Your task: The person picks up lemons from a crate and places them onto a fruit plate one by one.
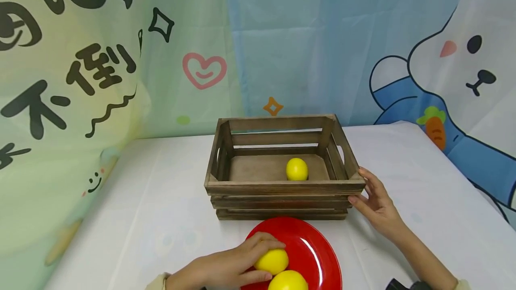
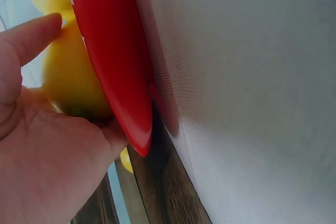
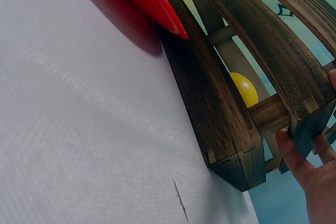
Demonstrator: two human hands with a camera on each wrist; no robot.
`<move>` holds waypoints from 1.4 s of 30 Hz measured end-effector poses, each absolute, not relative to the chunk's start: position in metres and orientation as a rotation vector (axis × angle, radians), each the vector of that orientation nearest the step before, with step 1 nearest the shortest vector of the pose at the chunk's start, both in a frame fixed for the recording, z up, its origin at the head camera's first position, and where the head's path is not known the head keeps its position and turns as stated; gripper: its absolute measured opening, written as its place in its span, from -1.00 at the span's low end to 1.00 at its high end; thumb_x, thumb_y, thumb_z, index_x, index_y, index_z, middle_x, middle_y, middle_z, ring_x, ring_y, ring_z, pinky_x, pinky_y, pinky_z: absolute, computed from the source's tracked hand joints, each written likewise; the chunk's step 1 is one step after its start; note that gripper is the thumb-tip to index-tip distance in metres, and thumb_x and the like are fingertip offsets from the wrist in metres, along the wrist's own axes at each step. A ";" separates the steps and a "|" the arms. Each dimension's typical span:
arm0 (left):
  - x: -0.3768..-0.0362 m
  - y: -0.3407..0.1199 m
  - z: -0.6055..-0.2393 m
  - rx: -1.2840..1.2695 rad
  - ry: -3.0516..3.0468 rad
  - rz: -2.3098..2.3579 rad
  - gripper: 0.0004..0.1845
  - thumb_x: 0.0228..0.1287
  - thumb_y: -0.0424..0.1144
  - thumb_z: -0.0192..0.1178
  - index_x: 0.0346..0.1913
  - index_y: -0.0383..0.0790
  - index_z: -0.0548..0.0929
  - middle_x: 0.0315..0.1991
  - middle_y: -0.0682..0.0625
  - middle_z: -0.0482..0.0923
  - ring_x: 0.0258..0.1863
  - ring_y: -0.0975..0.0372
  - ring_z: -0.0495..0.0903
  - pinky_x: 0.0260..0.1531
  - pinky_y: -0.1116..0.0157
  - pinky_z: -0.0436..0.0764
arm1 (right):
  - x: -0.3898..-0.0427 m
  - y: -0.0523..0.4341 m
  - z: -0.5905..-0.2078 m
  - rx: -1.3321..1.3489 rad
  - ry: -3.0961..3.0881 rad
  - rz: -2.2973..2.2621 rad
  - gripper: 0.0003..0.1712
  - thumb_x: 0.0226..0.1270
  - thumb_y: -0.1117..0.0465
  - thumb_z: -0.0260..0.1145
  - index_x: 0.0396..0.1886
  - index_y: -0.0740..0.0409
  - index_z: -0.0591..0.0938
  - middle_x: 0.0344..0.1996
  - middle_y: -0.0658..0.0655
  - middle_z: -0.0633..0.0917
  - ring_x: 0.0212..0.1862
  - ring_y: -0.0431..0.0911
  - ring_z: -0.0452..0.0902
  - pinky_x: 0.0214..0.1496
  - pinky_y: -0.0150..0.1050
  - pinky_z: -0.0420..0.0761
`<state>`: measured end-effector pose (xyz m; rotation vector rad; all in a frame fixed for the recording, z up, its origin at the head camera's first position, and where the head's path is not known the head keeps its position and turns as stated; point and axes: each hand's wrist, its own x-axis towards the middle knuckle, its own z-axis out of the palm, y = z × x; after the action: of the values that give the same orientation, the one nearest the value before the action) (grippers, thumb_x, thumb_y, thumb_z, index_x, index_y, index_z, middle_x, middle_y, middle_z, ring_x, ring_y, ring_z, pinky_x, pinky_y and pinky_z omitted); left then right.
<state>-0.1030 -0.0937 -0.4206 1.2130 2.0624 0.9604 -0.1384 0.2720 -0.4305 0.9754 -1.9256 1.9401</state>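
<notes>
- The head view is taking in the whole scene: a wooden crate (image 1: 282, 169) is standing on the white table (image 1: 161, 218), a red plate (image 1: 310, 249) is lying just in front of it, and a printed curtain (image 1: 101, 57) is hanging behind.
- Only the head view is showing both lemons on the plate together: the left hand (image 1: 230, 267) is curling over the farther lemon (image 1: 272, 261), while a second lemon (image 1: 288, 281) is sitting just beside it at the picture's lower edge.
- The left wrist view is showing that grip from close up: the thumb and palm of the left hand (image 2: 47, 145) are wrapping the lemon (image 2: 71, 80) against the plate's rim (image 2: 113, 61), something the head view is partly hiding under the fingers.
- The right wrist view is looking through the crate's slats (image 3: 252, 51) and is catching the third lemon (image 3: 244, 88) lying inside on the crate floor; the head view is placing it right of centre.
- The right hand (image 1: 375, 200) is reaching in from the lower right, fingers straight and spread, and is pressing against the crate's near right corner.
- In the right wrist view those fingertips (image 3: 294, 150) are touching the corner post without curling round it.
</notes>
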 end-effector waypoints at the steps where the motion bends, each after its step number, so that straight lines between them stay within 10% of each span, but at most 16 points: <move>1: -0.103 -0.093 -0.420 1.224 2.057 0.952 -0.44 0.47 -0.03 0.03 0.43 0.11 0.13 0.32 0.13 0.17 0.23 0.34 0.24 0.06 0.46 0.50 | -0.139 0.272 -0.430 0.983 -1.925 1.934 -0.06 0.17 0.78 0.06 0.50 0.15 0.11 0.45 -0.04 0.19 0.41 -0.21 0.09 0.28 -0.46 0.36; 16: -0.107 -0.096 -0.413 1.211 2.197 0.858 -0.28 0.42 0.20 -0.02 0.52 0.15 0.00 0.51 0.10 -0.03 0.47 0.13 0.04 0.29 0.14 0.39 | -0.138 0.273 -0.430 0.976 -1.947 1.913 -0.04 0.16 0.79 0.04 0.51 0.13 0.09 0.45 -0.02 0.17 0.42 -0.20 0.07 0.28 -0.47 0.35; 28: -0.113 -0.092 -0.359 1.564 2.095 0.908 -0.37 0.43 -0.07 0.13 0.45 -0.03 0.16 0.45 0.04 0.11 0.34 0.25 0.29 0.12 0.48 0.46 | -0.136 0.271 -0.429 0.981 -1.928 1.926 -0.06 0.16 0.79 0.05 0.50 0.14 0.13 0.46 -0.06 0.16 0.44 -0.22 0.07 0.28 -0.47 0.36; 42: -0.142 -0.076 -0.274 2.088 2.024 1.013 -0.42 0.34 -0.24 0.22 0.34 -0.30 0.28 0.31 -0.10 0.33 0.34 0.18 0.30 0.26 0.31 0.41 | -0.135 0.273 -0.428 0.979 -1.927 1.934 -0.02 0.14 0.80 0.04 0.51 0.10 0.12 0.47 -0.08 0.15 0.46 -0.24 0.02 0.29 -0.47 0.34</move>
<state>-0.1422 -0.0763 -0.2745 2.0880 2.0238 1.0128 -0.1350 0.2730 -0.4283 0.9793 -1.9271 1.9340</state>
